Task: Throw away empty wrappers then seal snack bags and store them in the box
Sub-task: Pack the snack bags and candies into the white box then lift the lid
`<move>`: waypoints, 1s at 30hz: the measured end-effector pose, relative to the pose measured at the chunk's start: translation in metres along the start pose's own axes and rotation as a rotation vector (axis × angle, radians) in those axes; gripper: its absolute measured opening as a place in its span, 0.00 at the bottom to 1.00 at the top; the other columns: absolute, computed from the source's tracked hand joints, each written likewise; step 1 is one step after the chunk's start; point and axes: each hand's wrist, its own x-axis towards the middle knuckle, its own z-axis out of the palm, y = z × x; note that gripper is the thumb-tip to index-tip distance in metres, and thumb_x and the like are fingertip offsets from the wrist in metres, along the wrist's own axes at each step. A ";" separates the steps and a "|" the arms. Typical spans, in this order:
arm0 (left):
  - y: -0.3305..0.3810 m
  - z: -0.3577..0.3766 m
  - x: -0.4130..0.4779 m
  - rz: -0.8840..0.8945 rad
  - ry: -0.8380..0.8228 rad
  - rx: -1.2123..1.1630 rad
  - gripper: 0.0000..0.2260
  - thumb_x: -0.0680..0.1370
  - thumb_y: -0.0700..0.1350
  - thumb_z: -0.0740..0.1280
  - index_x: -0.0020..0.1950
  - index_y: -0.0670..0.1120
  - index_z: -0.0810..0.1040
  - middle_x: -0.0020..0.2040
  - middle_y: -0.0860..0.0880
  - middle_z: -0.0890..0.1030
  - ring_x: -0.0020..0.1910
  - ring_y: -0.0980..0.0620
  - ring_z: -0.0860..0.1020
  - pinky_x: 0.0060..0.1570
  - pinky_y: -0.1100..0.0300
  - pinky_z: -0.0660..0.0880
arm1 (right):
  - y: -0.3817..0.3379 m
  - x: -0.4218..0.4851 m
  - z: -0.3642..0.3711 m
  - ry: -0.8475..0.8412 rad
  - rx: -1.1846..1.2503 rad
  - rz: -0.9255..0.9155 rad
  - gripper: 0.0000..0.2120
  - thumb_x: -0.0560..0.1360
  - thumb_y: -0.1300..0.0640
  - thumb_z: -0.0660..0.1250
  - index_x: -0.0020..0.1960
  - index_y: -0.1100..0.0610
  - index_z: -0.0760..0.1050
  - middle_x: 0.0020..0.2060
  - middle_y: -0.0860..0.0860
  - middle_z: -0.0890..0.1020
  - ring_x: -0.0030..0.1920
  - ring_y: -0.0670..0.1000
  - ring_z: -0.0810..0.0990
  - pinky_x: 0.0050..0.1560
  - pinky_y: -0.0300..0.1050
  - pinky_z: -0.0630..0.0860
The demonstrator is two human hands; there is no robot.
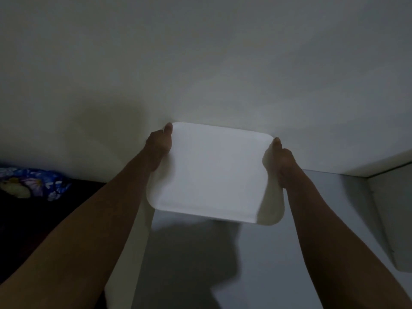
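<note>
**Box carried in both hands, ready to be set down**

At the far left edge lies a heap of floral fabric (33, 184), dim and apart from the work. Next comes the left hand (159, 150), which grips the left side of the box (214, 172) near its far corner, thumb laid along the top rim; the fingers beneath are hidden. The box, white with rounded corners and a plain closed top, is held above the grey surface (278, 264) and close to the white wall (200, 63), casting a shadow (196, 253) on the surface below it. The right hand (278, 161) grips the right side in the same way, thumb up by the far corner. Further right a white panel (392, 208) stands at that surface's right edge.

No wrappers or snack bags show, so this looks like the last step: putting the filled box away. To do it well, keep both grips even so the top stays level, lower it flat, not corner first, leave clearance from the wall and panel, and release only once it sits.
</note>
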 end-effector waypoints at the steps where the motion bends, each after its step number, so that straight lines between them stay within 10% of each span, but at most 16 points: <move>1: -0.002 0.001 0.004 0.003 0.006 -0.004 0.31 0.82 0.62 0.52 0.66 0.36 0.75 0.67 0.35 0.75 0.66 0.37 0.73 0.68 0.50 0.68 | -0.002 -0.006 -0.001 0.022 0.024 -0.020 0.34 0.84 0.40 0.46 0.69 0.69 0.70 0.65 0.67 0.74 0.66 0.63 0.74 0.64 0.50 0.70; 7: -0.002 -0.001 0.005 0.057 0.147 0.031 0.27 0.81 0.61 0.58 0.61 0.38 0.78 0.62 0.36 0.78 0.62 0.37 0.76 0.64 0.50 0.71 | -0.006 -0.021 0.007 0.134 0.051 -0.044 0.30 0.83 0.41 0.52 0.63 0.67 0.75 0.60 0.65 0.79 0.63 0.64 0.77 0.61 0.51 0.72; 14: -0.037 0.001 -0.074 0.811 0.327 0.457 0.28 0.75 0.63 0.61 0.64 0.44 0.77 0.65 0.41 0.77 0.67 0.40 0.73 0.68 0.43 0.67 | 0.024 -0.079 0.013 0.267 -0.423 -0.521 0.25 0.79 0.46 0.60 0.72 0.56 0.67 0.72 0.56 0.67 0.74 0.59 0.63 0.73 0.65 0.57; 30: -0.067 0.003 -0.130 0.715 0.196 0.867 0.48 0.69 0.79 0.50 0.78 0.46 0.60 0.78 0.41 0.60 0.78 0.39 0.54 0.75 0.43 0.59 | 0.085 -0.129 0.031 0.324 -0.786 -0.672 0.31 0.81 0.38 0.48 0.75 0.57 0.63 0.76 0.59 0.64 0.78 0.61 0.56 0.76 0.59 0.57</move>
